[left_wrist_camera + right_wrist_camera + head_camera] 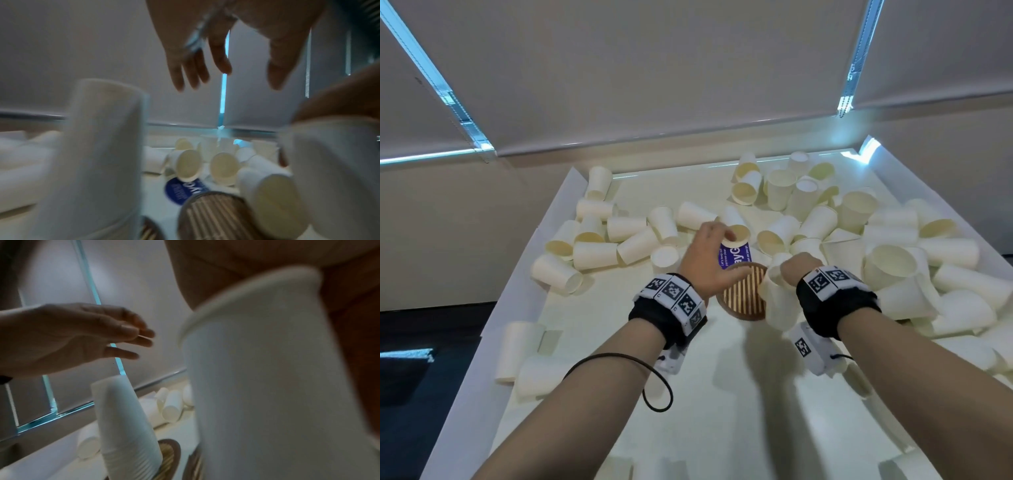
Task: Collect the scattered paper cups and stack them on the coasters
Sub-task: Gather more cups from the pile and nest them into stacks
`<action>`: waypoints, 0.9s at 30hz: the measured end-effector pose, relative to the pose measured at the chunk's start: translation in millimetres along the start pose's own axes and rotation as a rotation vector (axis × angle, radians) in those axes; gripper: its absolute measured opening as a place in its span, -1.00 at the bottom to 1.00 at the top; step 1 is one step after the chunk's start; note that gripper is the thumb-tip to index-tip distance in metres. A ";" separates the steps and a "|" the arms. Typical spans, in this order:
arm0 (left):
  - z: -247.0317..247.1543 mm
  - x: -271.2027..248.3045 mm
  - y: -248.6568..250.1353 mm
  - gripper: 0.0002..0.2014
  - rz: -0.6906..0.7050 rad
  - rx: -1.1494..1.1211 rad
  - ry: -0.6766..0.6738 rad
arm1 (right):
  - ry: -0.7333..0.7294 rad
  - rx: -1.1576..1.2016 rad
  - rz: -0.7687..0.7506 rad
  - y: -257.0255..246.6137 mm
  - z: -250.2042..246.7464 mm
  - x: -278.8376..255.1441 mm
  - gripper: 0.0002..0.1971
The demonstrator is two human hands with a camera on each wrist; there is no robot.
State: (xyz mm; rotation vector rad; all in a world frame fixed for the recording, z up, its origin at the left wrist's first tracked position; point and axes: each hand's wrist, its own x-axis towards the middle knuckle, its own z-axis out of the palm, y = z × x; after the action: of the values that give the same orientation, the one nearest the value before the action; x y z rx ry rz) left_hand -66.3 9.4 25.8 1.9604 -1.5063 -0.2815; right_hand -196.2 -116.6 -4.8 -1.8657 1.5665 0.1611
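1. I see my right hand [796,270] gripping a plain white paper cup [267,369], rolled rim up, just beside the striped wooden coaster [744,296].
2. My left hand [710,255] hovers with fingers spread and relaxed, holding nothing.
3. A tall inverted white stack [125,426] stands on a second coaster [171,456].
4. Loose cups [599,255] lie tipped across the white table [722,411].

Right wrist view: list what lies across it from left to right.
Left hand → tall stack of upside-down cups on a striped coaster → cup gripped by the right hand.
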 end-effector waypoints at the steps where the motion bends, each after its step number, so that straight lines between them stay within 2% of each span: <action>1: 4.7 2.3 7.3 -0.34 -0.010 -0.032 -0.102 | -0.032 -0.047 -0.003 -4.4 -1.2 2.4 -0.25; 2: 10.3 3.6 12.5 -0.25 -0.042 -0.058 -0.201 | -0.057 -0.070 -0.001 -8.5 -2.8 2.7 -0.24; 5: 29.2 1.6 18.5 -0.05 -0.133 -0.127 -0.391 | -0.175 0.113 -0.031 -17.1 -7.9 -7.6 -0.63; 7: 36.9 -0.8 18.2 -0.05 -0.186 -0.159 -0.392 | -0.316 0.370 -0.063 -13.0 -6.5 -8.7 -0.70; 9: 38.4 -1.5 14.5 -0.07 -0.272 -0.159 -0.324 | -0.372 0.574 -0.078 -5.0 -3.8 -8.1 -0.78; 11: 37.8 -0.1 7.1 -0.08 -0.358 -0.167 -0.239 | -0.288 0.586 -0.066 1.8 1.3 -5.0 -0.85; 12: 37.3 0.6 3.3 -0.09 -0.395 -0.167 -0.197 | -0.198 0.483 -0.079 4.7 3.3 -4.0 -0.82; 14: 35.6 2.8 -1.8 -0.09 -0.445 -0.153 -0.136 | -0.021 0.227 -0.104 12.1 11.1 1.9 -0.67; 16: 32.8 4.8 -4.4 -0.10 -0.463 -0.151 -0.103 | -0.001 0.063 -0.095 16.7 22.2 5.3 -0.38; 18: 30.5 5.8 -5.8 -0.11 -0.480 -0.172 -0.088 | -0.014 -0.068 -0.114 17.1 31.5 6.6 -0.24; 21: 30.1 5.8 -5.8 -0.12 -0.497 -0.167 -0.127 | 0.064 -0.160 -0.148 16.8 36.2 11.6 -0.39; 24: 29.1 6.8 -5.3 -0.16 -0.471 -0.116 -0.212 | 0.186 -0.068 -0.200 18.7 30.2 17.2 -0.58; 27: 26.6 9.1 -7.1 -0.16 -0.414 0.017 -0.319 | 0.277 0.086 -0.166 16.7 13.9 17.3 -0.65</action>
State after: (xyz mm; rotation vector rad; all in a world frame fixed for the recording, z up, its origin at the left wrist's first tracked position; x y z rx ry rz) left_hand -71.9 -7.5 3.0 2.3141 -1.2707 -0.7928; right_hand -202.3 -123.6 -31.0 -2.0041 1.5600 -0.2448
